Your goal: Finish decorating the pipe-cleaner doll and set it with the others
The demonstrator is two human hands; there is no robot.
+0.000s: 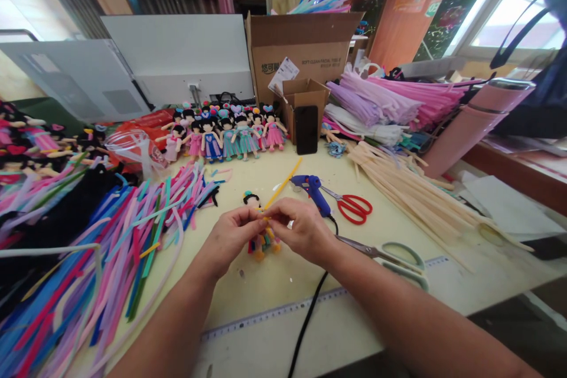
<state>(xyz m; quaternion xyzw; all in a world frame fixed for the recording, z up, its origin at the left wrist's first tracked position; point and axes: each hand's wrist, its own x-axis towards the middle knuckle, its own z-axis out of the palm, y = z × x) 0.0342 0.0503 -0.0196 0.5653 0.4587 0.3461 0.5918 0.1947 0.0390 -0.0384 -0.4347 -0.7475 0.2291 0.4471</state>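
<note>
Over the middle of the table, my left hand and my right hand meet with fingers pinched together. Between the fingertips is a yellow pipe cleaner, its long end pointing up and to the right. A small doll with black hair and a teal top piece lies directly under and behind the fingers. Its colourful skirt and orange feet show below them. The doll's middle is hidden by my fingers, so whether they also touch it is unclear.
A blue glue gun, red scissors and pale green scissors lie right of my hands. Coloured pipe cleaners cover the left; beige ones lie right. Finished dolls, a phone and a pink bottle stand behind.
</note>
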